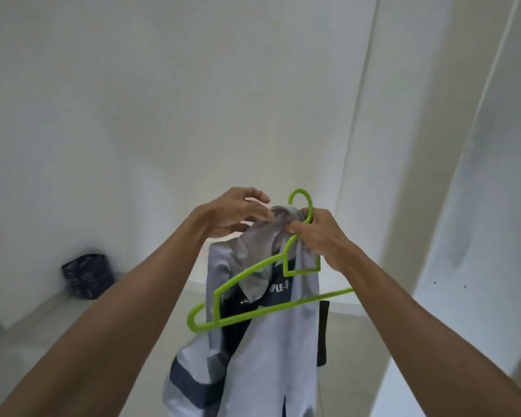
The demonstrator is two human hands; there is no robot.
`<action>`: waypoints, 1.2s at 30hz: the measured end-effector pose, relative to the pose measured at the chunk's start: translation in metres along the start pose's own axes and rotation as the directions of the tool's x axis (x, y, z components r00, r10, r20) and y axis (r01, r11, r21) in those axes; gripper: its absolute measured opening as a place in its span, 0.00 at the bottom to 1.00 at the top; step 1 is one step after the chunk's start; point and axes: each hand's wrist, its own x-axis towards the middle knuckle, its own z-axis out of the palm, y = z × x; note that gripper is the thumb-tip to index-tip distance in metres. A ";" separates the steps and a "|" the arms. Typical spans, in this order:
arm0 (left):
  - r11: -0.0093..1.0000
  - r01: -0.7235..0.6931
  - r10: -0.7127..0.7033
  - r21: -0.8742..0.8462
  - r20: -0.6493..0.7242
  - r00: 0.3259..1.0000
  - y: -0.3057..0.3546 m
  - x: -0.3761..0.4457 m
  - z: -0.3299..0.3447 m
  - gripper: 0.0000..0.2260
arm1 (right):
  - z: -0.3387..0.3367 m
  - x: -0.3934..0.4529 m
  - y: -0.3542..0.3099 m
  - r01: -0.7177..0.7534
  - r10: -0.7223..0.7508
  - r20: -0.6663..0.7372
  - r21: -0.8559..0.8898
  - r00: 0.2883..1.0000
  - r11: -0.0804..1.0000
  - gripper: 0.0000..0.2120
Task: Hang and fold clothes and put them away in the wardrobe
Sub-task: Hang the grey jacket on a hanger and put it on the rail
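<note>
A light grey shirt with dark bands and white lettering hangs in front of me at chest height. A lime-green plastic hanger lies tilted across its front, hook up. My right hand grips the hanger's neck together with the shirt's collar. My left hand pinches the collar fabric at the top, just left of the hook. The lower part of the shirt runs out of the frame's bottom edge.
A dark bin lined with a black bag stands on the floor by the white wall at the left. A pale tall panel, perhaps a wardrobe door, rises on the right. Light floor tiles lie below.
</note>
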 end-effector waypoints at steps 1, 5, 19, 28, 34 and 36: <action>1.000 0.022 -0.022 0.006 0.029 0.999 -0.008 -0.005 -0.009 0.19 | -0.003 0.004 -0.002 0.005 -0.004 -0.026 0.033 1.000 0.999 0.03; 0.968 0.181 -0.185 0.173 0.011 0.983 -0.060 -0.026 -0.039 0.26 | -0.013 0.016 -0.015 0.004 0.013 -0.097 0.178 0.995 0.984 0.04; 0.996 -0.015 0.067 0.088 -0.620 0.782 -0.095 -0.012 -0.002 0.14 | -0.066 0.031 -0.022 -0.033 0.039 -0.243 0.028 0.969 0.999 0.03; 0.756 0.100 0.092 0.647 -0.256 0.962 -0.009 0.015 0.012 0.17 | -0.031 -0.009 -0.017 -0.130 -0.009 0.479 0.257 0.878 0.958 0.20; 0.785 0.073 0.089 0.615 -0.229 0.969 0.007 0.015 0.006 0.19 | -0.003 -0.028 0.006 -0.075 -0.101 0.644 0.239 0.759 0.968 0.13; 0.803 0.089 0.056 0.589 -0.224 0.973 0.012 0.011 0.000 0.19 | 0.003 -0.027 0.005 0.054 -0.115 0.572 0.123 0.812 0.991 0.16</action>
